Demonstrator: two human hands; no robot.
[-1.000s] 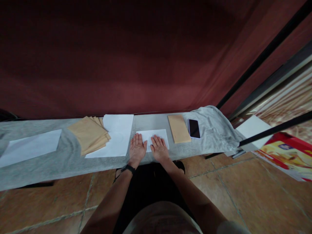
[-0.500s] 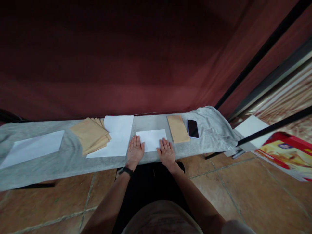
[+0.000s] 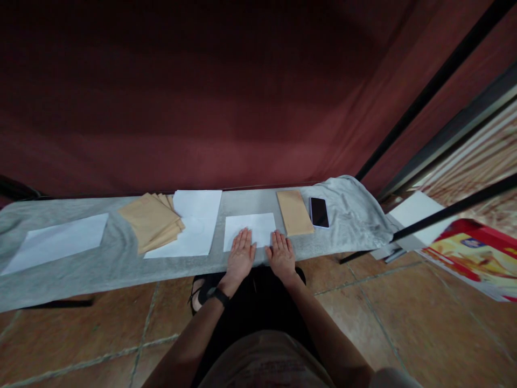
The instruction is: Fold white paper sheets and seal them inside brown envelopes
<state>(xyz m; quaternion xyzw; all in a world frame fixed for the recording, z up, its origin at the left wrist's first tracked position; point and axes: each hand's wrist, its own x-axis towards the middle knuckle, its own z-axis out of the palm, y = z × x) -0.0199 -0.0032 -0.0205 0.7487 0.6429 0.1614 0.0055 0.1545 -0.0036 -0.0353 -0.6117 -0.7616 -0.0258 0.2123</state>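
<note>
A small white sheet of paper (image 3: 251, 222), perhaps folded, lies flat on the cloth in front of me. My left hand (image 3: 241, 253) rests palm down on its near edge, fingers stretched out. At the sheet's lower right corner my right hand (image 3: 281, 255) also lies flat, open, with its fingers pointing away from me. Just right of the sheet is a brown envelope (image 3: 295, 213). To the left lie larger white sheets (image 3: 197, 215), partly under a fanned stack of brown envelopes (image 3: 151, 221).
A grey cloth (image 3: 133, 272) covers the long narrow table. A phone (image 3: 319, 213) lies right of the single envelope, and another white sheet (image 3: 60, 240) is at the far left. Beyond the right end stand a dark metal bar (image 3: 456, 202) and a red-yellow box (image 3: 476, 253).
My left hand has slid right along the small sheet, from its left edge towards the middle. My right hand has shifted slightly right. Both stay flat.
</note>
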